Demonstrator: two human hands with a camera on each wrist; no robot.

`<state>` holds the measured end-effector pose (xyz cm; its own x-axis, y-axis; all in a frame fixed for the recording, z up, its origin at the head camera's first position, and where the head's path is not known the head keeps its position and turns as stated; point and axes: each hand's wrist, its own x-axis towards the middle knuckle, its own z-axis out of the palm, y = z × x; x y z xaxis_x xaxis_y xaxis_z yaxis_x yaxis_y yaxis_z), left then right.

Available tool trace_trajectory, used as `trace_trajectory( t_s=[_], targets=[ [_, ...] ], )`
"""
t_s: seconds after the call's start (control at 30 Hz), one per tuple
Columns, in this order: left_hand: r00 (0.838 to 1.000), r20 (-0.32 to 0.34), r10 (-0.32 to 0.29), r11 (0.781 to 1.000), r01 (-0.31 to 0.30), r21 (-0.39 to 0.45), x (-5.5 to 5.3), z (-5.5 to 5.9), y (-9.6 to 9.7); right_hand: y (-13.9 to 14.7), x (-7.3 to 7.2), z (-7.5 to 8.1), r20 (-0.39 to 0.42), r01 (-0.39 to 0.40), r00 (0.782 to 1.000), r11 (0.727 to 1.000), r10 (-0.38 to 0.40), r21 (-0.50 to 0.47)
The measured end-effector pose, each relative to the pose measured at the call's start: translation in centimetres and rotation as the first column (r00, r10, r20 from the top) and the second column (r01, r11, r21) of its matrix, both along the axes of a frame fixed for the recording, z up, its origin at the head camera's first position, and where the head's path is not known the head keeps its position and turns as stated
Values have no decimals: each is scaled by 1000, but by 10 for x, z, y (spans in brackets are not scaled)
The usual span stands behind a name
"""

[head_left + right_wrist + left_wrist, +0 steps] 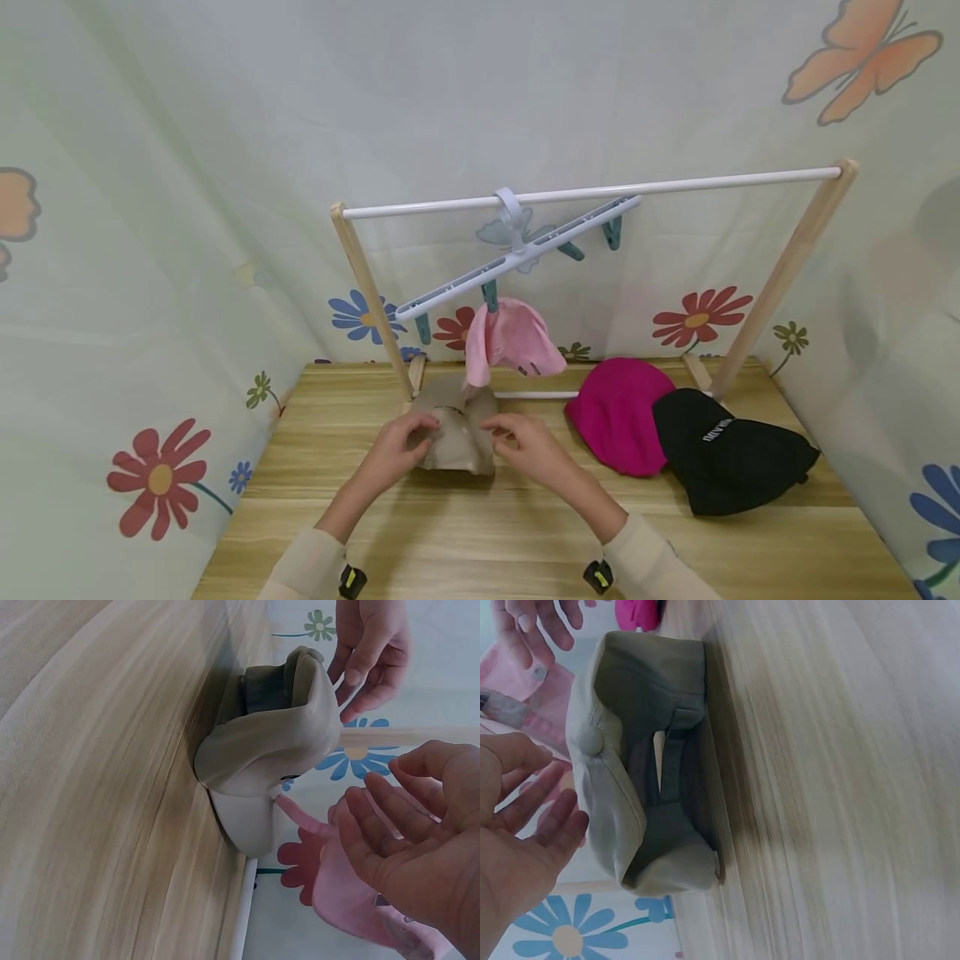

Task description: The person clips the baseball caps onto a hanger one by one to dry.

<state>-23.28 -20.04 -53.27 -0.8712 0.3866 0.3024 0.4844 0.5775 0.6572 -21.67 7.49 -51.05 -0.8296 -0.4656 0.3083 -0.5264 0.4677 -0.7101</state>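
Note:
A beige cap (453,442) sits on the wooden table between my two hands. The left wrist view looks into its hollow underside and back strap; in the right wrist view its brim points toward the rack. My left hand (401,446) hovers at the cap's left side, fingers loosely bent and holding nothing. On the other side my right hand (528,446) is just as relaxed, with no object in its fingers. Above the beige cap a pink cap (517,337) hangs from a teal clip (490,296), its strap dangling close to the beige crown.
A white hanger (517,258) with several teal clips hangs tilted from the rack's white rod (675,187). To the right lie a magenta cap (618,417) and a black cap (738,458), overlapping. Wooden rack posts (783,279) stand at both ends, before a flowered curtain (225,250).

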Motion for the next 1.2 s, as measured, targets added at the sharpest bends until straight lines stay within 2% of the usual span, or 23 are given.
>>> trace_trajectory(
  t_s=[0.13, 0.23, 0.4, 0.53, 0.67, 0.77, 0.93, 1.1, 1.2],
  targets=[
    [995, -102, -14, 997, 6, -83, 5, -4, -6, -2, 2, -1, -20, -4, 1000, 1000, 4, 3],
    [981, -185, -52, 988, 24, -152, 7, -5, -9, -3, 2, -2, -35, -2, 999, 1000, 3, 23],
    [968, -239, -77, 966, 13, -259, 13, -5, -12, -7, 2, -6, -55, -12, 998, 996, 16, 88],
    [964, -258, -68, 926, -36, -376, 17, -1, -12, -11, 3, -9, -66, -11, 998, 994, 18, 113],
    [954, -289, -77, 871, -78, -486, 19, 0, -14, -17, 3, -13, -68, -17, 997, 990, 27, 137],
    [939, -331, -95, 841, -102, -531, 19, -4, -18, -22, 4, -18, -90, -25, 995, 985, 41, 173],
    [916, -390, -94, 833, -143, -535, 17, -12, -23, -31, 6, -26, -124, -40, 990, 974, 68, 221],
    [926, -372, -56, 830, -164, -533, 19, -16, -25, -40, 9, -31, -79, -22, 996, 973, 41, 229],
    [934, -355, -40, 832, -165, -529, 19, -17, -26, -47, 10, -35, -82, -17, 996, 970, 38, 241]
  ],
)
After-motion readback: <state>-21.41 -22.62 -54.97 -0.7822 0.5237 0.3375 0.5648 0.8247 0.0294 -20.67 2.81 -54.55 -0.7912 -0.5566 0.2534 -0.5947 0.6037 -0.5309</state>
